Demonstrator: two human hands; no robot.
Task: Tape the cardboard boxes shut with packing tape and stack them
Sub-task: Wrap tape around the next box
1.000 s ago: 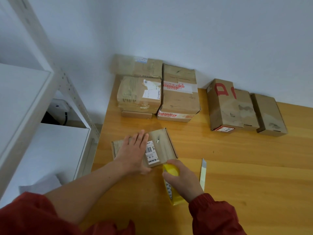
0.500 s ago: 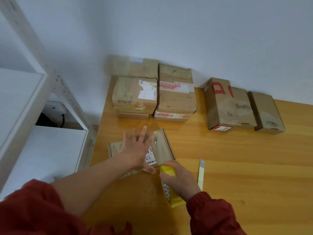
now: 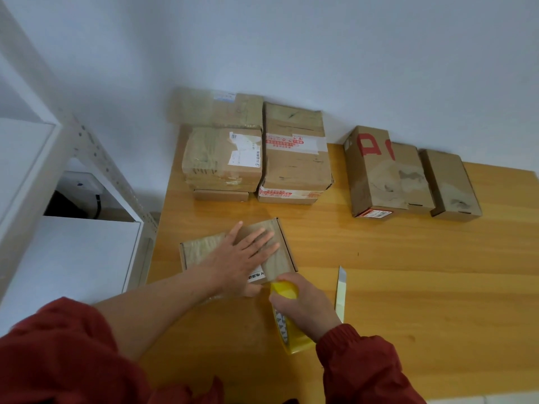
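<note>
cardboard box [image 3: 283, 252] lies flat on the near left of the wooden table [image 3: 423, 287]. left hand [image 3: 242, 258] presses it with straight, spread fingers. right hand [image 3: 306, 304] grips a yellow tape roll [image 3: 287, 336] at the box's near edge.

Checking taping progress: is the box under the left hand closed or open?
Closed: the small box has its lid flat under the left hand; the right hand grips the tape roll.

The wooden surface [image 3: 408, 301] carries a flat cardboard box [image 3: 201, 249] near its left edge. From that box, taped box stacks [image 3: 294, 167] sit at 12 o'clock. A red-lettered box [image 3: 376, 182] and a plain box [image 3: 449, 182] lie side by side at 2, a pale strip [image 3: 340, 293] at 4, and a yellow tape roll [image 3: 291, 339] on edge at 5.
</note>
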